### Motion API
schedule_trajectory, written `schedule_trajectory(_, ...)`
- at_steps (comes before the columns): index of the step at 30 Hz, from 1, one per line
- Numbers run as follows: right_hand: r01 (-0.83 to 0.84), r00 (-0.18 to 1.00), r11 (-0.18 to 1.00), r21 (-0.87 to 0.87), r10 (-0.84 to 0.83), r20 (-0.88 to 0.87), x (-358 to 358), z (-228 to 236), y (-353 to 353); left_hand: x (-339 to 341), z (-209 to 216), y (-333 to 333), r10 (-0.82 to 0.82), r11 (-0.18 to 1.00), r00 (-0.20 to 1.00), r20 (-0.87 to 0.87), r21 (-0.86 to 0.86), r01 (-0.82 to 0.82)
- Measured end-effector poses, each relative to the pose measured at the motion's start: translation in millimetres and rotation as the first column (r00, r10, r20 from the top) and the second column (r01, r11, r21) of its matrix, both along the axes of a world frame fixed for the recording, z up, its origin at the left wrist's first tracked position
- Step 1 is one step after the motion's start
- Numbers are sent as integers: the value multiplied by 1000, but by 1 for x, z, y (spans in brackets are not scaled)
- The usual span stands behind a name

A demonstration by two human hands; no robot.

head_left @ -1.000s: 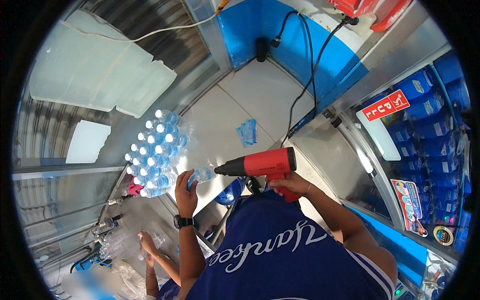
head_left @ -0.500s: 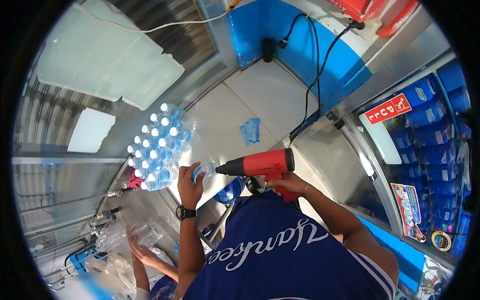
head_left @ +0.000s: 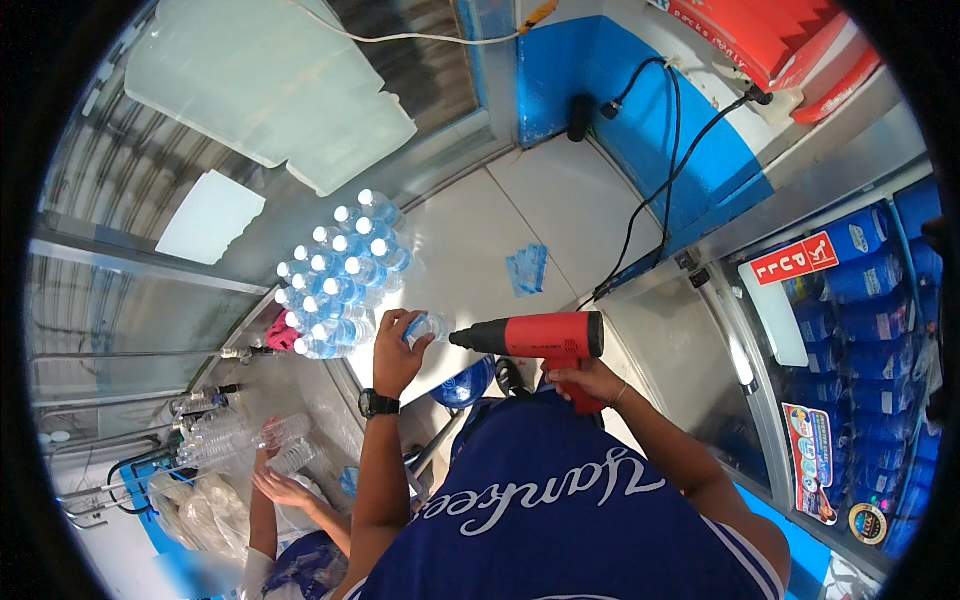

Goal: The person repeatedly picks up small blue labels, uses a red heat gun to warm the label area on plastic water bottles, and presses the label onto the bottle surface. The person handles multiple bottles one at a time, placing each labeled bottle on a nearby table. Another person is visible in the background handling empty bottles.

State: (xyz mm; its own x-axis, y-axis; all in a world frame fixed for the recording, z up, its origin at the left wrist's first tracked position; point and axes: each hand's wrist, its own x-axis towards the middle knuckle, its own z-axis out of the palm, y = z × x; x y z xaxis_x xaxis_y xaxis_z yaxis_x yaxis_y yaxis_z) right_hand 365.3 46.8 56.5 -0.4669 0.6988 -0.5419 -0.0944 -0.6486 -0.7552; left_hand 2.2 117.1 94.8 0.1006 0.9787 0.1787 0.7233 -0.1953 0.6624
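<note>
The left hand is reaching forward, wrist nearly straight, its fingers curling around one end of a clear bottle and gripping it sideways over the tabletop. The right hand is coming in from the right with elbow bent, its fingers wrapping the handle of a red heat gun, whose black nozzle is pointing left at the bottle's other end. White script is running across the blue shirt; a red sign is showing white lettering. The bottle's blue label is proving too small to read. The left hand is hiding its capped or uncapped end; whether nozzle and bottle are touching, I cannot tell.
</note>
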Motion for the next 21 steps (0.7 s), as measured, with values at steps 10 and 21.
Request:
schedule_trajectory(10, -3, 1000, 998, 61, 4, -18, -9, -5, 1, -8, -8, -3, 181, 983, 983, -19, -3, -181)
schedule_trajectory(21, -142, 913, 804, 578, -120, 391, 5, -30, 10, -37, -22, 11, 415, 904, 902, -117, 167, -394)
